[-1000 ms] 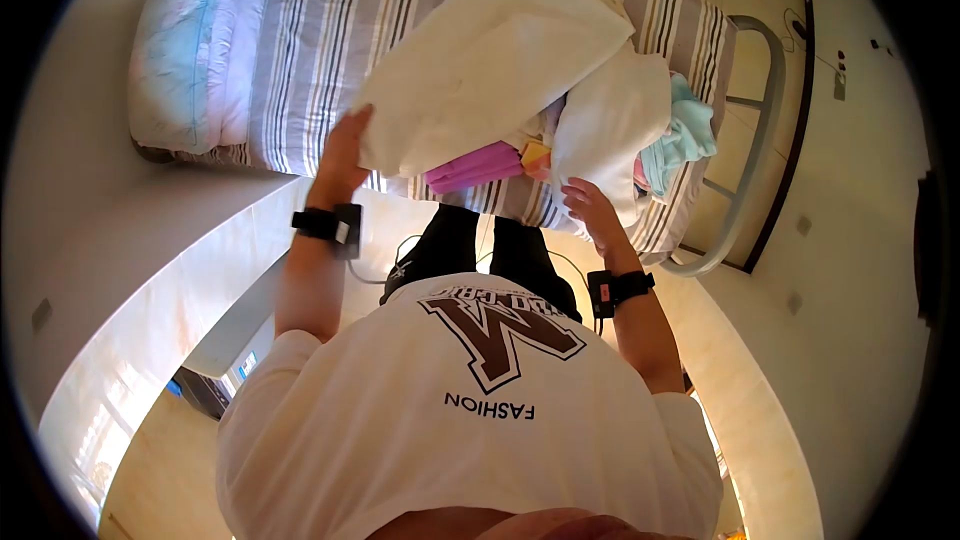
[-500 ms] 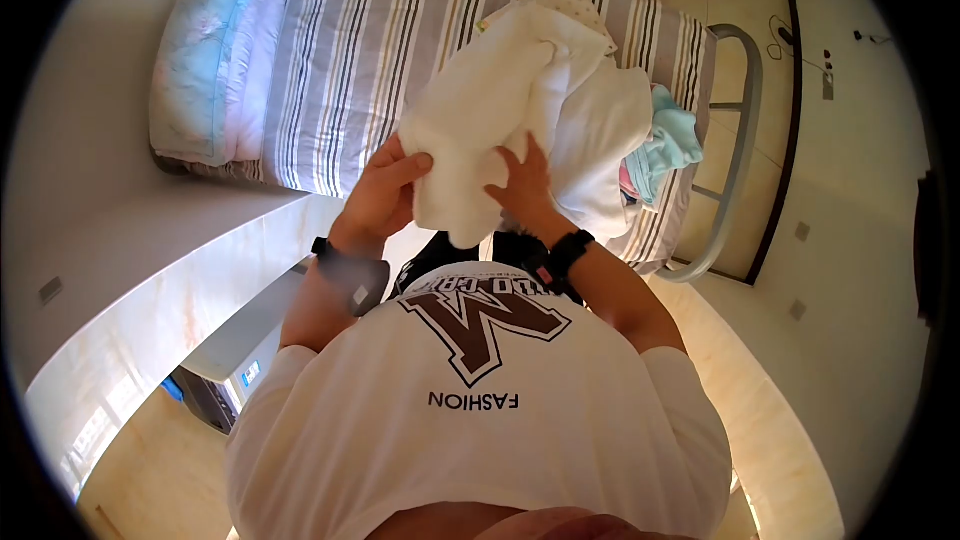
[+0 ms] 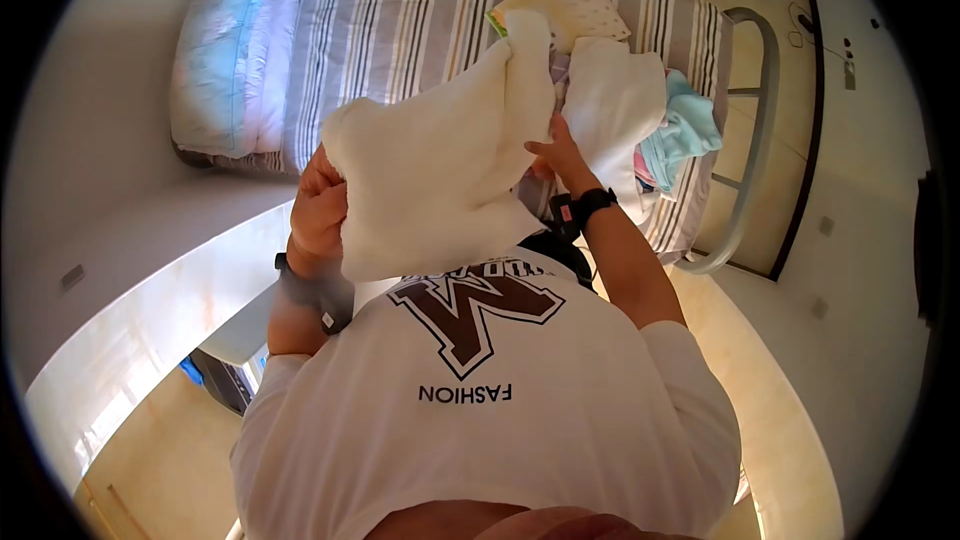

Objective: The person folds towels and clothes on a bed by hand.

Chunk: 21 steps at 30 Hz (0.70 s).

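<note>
A white fleecy cloth (image 3: 430,180), possibly a garment, is held up in front of my shirt, over the near side of the bed. My left hand (image 3: 318,215) is closed round its left edge, with the fingers partly hidden behind it. At the right edge, my right hand (image 3: 565,155) has its thumb over the fabric, and some of its fingers are out of sight. Beyond the right hand, a second white fleecy piece (image 3: 610,100) lies on the bed. Next to that piece are a mint-green cloth (image 3: 685,125) and a pale spotted cloth (image 3: 570,8).
The bed has a striped sheet (image 3: 400,20), with folded light-blue bedding (image 3: 225,70) at its left end. A grey metal bed rail (image 3: 765,130) curves round the right end. Wristbands with small devices are on both my wrists.
The white fleecy cloth has spread wider and shifted left, towards me. My left hand has moved left and down with it. My right hand has gone from the cloth's surface to its right edge.
</note>
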Motion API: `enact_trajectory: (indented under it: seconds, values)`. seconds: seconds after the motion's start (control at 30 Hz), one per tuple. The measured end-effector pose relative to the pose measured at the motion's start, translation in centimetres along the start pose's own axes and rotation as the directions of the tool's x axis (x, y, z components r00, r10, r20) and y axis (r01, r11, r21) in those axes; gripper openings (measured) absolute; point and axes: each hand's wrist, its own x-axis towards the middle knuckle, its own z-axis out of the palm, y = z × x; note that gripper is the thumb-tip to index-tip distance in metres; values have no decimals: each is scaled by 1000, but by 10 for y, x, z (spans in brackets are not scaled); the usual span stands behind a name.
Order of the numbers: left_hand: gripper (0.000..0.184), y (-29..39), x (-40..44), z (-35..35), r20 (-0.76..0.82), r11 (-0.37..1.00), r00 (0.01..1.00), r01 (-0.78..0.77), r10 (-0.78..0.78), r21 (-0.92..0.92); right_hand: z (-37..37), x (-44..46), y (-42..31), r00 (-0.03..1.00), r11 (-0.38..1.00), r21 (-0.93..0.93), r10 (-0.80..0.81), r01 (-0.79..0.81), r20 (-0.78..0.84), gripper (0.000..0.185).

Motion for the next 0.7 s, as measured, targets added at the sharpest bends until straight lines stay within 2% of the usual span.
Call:
enact_trajectory:
  seconds: [0.03,0.07,0.1,0.13,0.17,0.23,0.27,0.33,0.37,0.43,0.47,0.5,0.57,0.6,0.63,0.67,0.7]
  values:
    - [32,6,0,2,-6,1000,1000,-1,1,11,10,-1,-8,999,1000,27,14,-15,47,89]
    - [33,13,2,1,63,998,996,-65,65,3,19,-2,-15,995,998,53,28,-33,93,89]
    - [35,20,4,3,131,991,983,-130,130,-11,27,-1,-17,952,1000,-24,3,5,305,95]
    - [36,29,5,13,37,986,985,-168,168,-7,36,-4,-26,864,994,-94,-4,59,503,100]
    - [38,35,8,20,-12,957,964,-264,267,117,41,-12,-34,860,994,-95,-3,60,510,100]
    - [38,40,14,30,-143,938,928,-335,344,88,51,-51,-64,506,989,143,-99,-48,857,103]
    - [38,40,16,30,-147,937,926,-338,348,87,56,-59,-62,503,989,138,-95,-48,859,103]
    - [38,39,19,30,-99,913,910,-393,403,108,64,-71,-62,549,977,43,-153,209,822,106]
    - [38,38,21,31,-81,905,904,-411,420,113,72,-72,-61,552,977,41,-153,209,820,106]
    - [34,30,26,37,63,932,930,-357,361,-69,90,-70,-51,712,809,-190,-347,557,610,102]
    - [35,27,26,47,90,924,933,-326,348,-199,99,-60,-36,705,697,-224,-540,681,460,87]
    - [35,30,25,49,91,925,934,-322,345,-202,102,-55,-38,708,699,-227,-538,678,457,87]
    - [34,34,26,51,211,916,893,-401,398,-28,102,-45,-44,819,840,-142,-452,525,354,81]
    - [35,35,24,61,80,903,899,-428,430,-36,103,-45,-47,791,823,-47,-526,566,313,74]
    - [35,35,22,64,88,907,902,-419,422,-47,102,-55,-62,798,825,-56,-523,562,300,74]
    - [37,36,20,64,-25,897,900,-433,436,86,100,-66,-76,784,820,-7,-545,572,297,73]
    - [36,33,22,64,7,895,898,-439,440,74,100,-80,-93,769,813,42,-566,581,296,72]
